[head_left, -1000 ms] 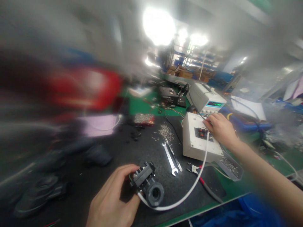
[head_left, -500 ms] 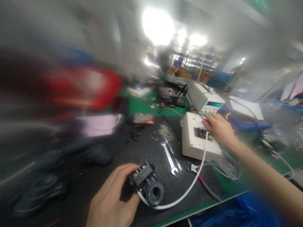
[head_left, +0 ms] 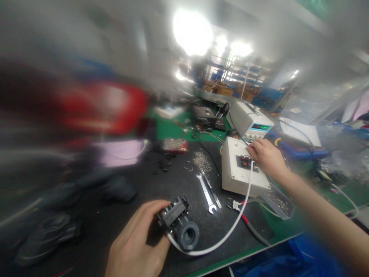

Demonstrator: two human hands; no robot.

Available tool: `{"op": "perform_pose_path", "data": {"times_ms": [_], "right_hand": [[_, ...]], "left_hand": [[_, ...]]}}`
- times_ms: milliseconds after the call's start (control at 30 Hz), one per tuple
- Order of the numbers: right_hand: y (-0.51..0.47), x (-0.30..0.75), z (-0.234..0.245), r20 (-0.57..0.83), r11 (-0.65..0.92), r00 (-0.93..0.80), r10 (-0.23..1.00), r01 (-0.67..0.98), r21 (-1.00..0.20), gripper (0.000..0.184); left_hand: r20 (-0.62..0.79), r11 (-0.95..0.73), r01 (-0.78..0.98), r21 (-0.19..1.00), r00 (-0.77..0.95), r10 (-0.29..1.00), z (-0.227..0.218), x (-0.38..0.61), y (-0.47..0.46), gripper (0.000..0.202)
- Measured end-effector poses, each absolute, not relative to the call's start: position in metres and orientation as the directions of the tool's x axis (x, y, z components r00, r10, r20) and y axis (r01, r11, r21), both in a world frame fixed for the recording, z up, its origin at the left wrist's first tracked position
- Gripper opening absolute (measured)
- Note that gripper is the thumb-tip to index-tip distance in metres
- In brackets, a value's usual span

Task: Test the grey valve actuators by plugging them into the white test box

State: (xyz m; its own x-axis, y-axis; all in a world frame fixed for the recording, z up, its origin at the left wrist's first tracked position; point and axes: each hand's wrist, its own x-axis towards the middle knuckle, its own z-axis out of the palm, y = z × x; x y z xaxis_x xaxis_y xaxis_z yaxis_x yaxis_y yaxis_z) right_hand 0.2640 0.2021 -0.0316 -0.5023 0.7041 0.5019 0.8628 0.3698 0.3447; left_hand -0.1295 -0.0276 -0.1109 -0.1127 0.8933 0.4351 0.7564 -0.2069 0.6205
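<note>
My left hand (head_left: 138,242) grips a dark grey valve body with a black actuator block (head_left: 180,225) on the black mat near the front edge. A white cable (head_left: 230,231) runs from the valve up to a white test box (head_left: 239,173). My right hand (head_left: 266,157) rests on that box, its fingers curled at the red and black terminals (head_left: 246,161) where the cable ends. I cannot see what the fingertips pinch.
Two spanners (head_left: 209,188) and red-handled pliers (head_left: 242,213) lie between valve and box. A pile of small pins (head_left: 201,159) and a tray of metal parts (head_left: 175,145) sit farther back. A bench power supply (head_left: 250,121) stands behind the box. The left side is blurred.
</note>
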Motion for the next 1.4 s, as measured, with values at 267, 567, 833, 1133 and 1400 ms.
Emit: {"op": "perform_pose_path", "data": {"times_ms": [267, 567, 833, 1133, 1400], "right_hand": [[0.2018, 0.2644, -0.0329, 0.497, 0.349, -0.491, 0.715, 0.867, 0.355, 0.028], [0.1992, 0.2618, -0.0311, 0.49, 0.321, -0.475, 0.731, 0.873, 0.367, 0.03], [0.1984, 0.261, -0.0327, 0.488, 0.315, -0.47, 0.735, 0.875, 0.368, 0.031], [0.1983, 0.2607, -0.0307, 0.483, 0.321, -0.461, 0.745, 0.881, 0.347, 0.03], [0.1987, 0.2608, -0.031, 0.484, 0.319, -0.45, 0.75, 0.888, 0.332, 0.03]], "left_hand": [[0.433, -0.185, 0.759, 0.624, -0.139, 0.891, -0.1081, -0.1279, -0.0263, 0.036], [0.415, -0.151, 0.757, 0.636, -0.171, 0.893, -0.1085, -0.1277, -0.025, 0.035], [0.389, -0.127, 0.757, 0.641, -0.178, 0.904, -0.1092, -0.1285, -0.0266, 0.039], [0.357, -0.122, 0.75, 0.65, -0.16, 0.92, -0.11, -0.1291, -0.0267, 0.04], [0.382, -0.147, 0.751, 0.643, -0.149, 0.912, -0.11, -0.1301, -0.0282, 0.039]]}}
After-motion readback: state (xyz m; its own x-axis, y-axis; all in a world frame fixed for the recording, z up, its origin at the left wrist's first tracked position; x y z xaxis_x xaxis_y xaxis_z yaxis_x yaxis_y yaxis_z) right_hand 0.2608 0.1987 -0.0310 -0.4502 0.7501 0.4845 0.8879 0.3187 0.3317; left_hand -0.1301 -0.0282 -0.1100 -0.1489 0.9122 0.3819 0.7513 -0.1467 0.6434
